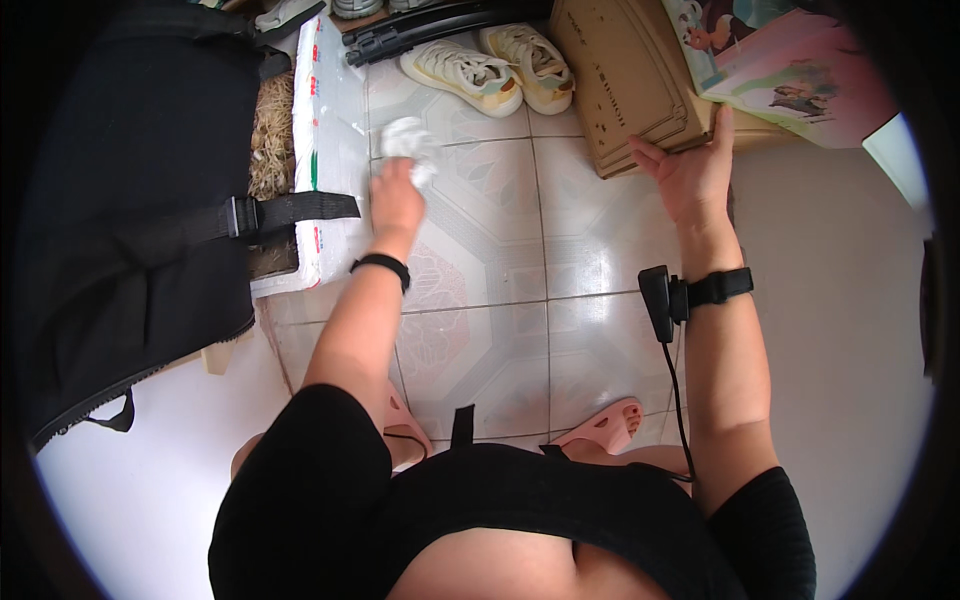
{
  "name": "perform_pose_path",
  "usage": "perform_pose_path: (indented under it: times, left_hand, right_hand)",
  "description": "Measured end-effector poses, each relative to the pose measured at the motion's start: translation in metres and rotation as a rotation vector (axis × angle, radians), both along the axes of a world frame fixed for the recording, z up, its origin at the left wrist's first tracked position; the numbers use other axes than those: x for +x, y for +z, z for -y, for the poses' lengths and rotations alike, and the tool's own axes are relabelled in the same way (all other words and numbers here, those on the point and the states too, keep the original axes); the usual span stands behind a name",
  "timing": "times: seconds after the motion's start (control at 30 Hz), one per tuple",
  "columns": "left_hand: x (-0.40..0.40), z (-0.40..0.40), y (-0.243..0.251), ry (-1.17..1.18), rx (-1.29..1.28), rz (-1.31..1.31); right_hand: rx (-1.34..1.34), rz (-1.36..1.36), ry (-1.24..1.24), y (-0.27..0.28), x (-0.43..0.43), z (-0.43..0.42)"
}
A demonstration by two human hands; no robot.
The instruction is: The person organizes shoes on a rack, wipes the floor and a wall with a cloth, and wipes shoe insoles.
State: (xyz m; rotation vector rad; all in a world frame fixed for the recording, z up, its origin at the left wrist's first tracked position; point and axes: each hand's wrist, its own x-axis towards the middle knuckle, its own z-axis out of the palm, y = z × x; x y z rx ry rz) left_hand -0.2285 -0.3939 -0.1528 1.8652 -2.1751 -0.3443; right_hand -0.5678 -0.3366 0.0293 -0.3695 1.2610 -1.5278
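My left hand (397, 199) grips a crumpled white cloth or tissue (409, 140) over the tiled floor (480, 247); both are blurred. Just left of that hand stands a white foam box (341, 150) with tangled straw-coloured, root-like material (271, 142) inside. My right hand (690, 176) has its fingers spread against the lower edge of a brown cardboard box (626, 82), which leans at a tilt on the right. Its thumb and fingertips touch the cardboard, partly hidden behind the edge.
A pair of cream sneakers (469, 75) sits at the back, with a black folded tripod-like object (420, 34) behind. A large black bag (150, 172) with a buckled strap (300, 210) covers the left side. Printed picture boards (795, 75) rest atop the cardboard box. A white wall (832, 300) rises right.
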Motion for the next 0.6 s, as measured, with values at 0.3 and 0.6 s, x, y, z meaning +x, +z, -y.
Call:
perform_pose_path:
  times: [0.3, 0.6]
  left_hand:
    - [-0.137, -0.166, 0.002, -0.829, 0.444, -0.075]
    - [0.036, -0.094, -0.009, 0.112, 0.211, 0.215]
  right_hand:
    - [0.015, 0.012, -0.068, -0.004, 0.000, -0.003]
    - [-0.033, 0.029, -0.065, 0.007, 0.015, 0.003]
